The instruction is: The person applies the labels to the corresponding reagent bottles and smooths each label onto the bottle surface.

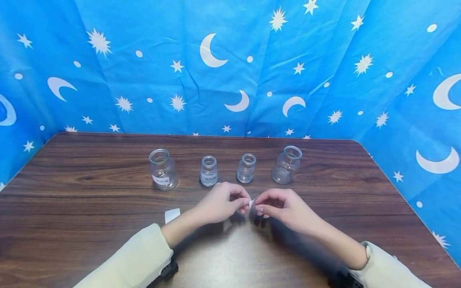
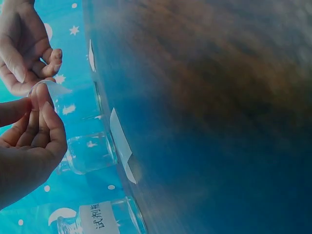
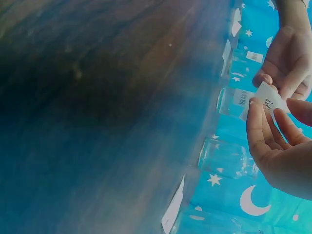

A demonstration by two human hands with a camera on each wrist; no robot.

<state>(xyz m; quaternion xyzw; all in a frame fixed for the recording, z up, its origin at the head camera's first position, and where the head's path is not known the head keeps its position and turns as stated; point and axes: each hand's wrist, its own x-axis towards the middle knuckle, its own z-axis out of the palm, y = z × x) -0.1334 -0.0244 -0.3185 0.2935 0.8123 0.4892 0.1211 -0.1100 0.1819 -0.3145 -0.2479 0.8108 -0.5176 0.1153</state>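
Note:
Between the two hands is a small white paper label (image 3: 269, 100), its printed characters partly hidden by fingers in the right wrist view. My left hand (image 1: 225, 202) pinches one side of it between thumb and fingers. From the other side, my right hand (image 1: 284, 208) holds its edge at the fingertips. Beyond the hands stand a small clear glass jar with a printed label (image 1: 209, 172) and a small plain jar (image 1: 246, 172). A larger labelled jar (image 1: 163, 170) is on the left, and a larger plain one (image 1: 286, 166) on the right.
A white paper piece (image 1: 172, 215) lies on the brown wooden table (image 1: 90, 192) beside the left forearm. More white paper (image 3: 173, 207) shows on the tabletop in the right wrist view. Behind the table hangs a blue cloth (image 1: 144, 80) with moons and stars.

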